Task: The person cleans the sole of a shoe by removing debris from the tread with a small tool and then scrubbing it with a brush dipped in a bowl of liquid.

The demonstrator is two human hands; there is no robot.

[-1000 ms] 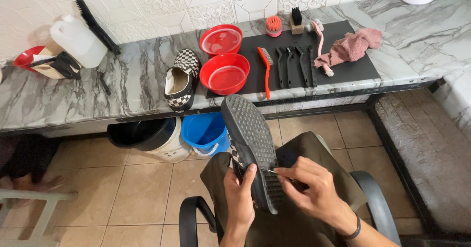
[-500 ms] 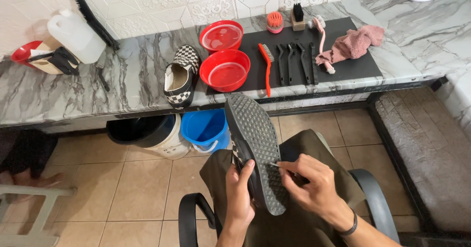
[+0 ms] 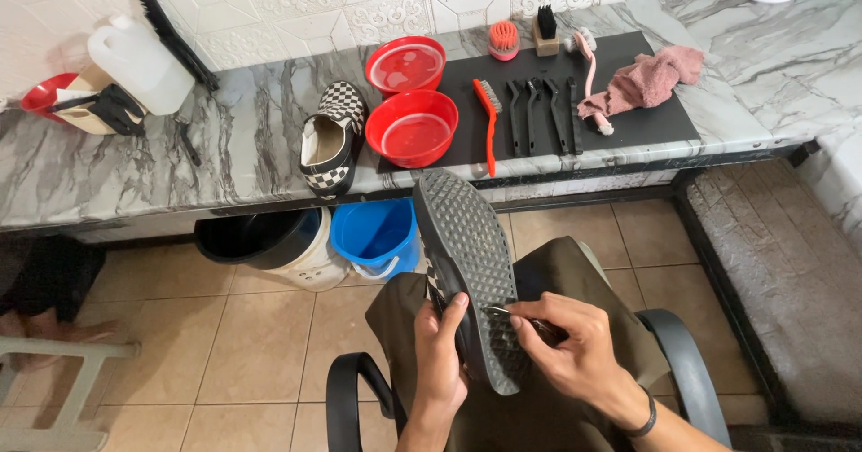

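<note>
My left hand (image 3: 441, 359) grips the heel end of a checkered slip-on shoe (image 3: 465, 263), held sole-up over my lap so its dark waffle-pattern sole faces me. My right hand (image 3: 567, 346) pinches a thin metal pick (image 3: 499, 311) whose tip rests in the sole's tread near the heel. The matching checkered shoe (image 3: 330, 142) sits on the marble counter (image 3: 135, 183) ahead. An olive apron covers my lap and I sit in a black-armed chair (image 3: 352, 394).
On the counter stand two red bowls (image 3: 410, 129), a black mat (image 3: 642, 120) with a red brush, several black brushes, a pink cloth (image 3: 642, 79), and a white jug (image 3: 135, 61) at left. A blue bucket (image 3: 375, 236) and a black-and-white bucket (image 3: 269, 245) sit underneath.
The shoe tilted slightly and moved a little right. My right hand shifted the pick along the tread near the heel; my left hand keeps its grip.
</note>
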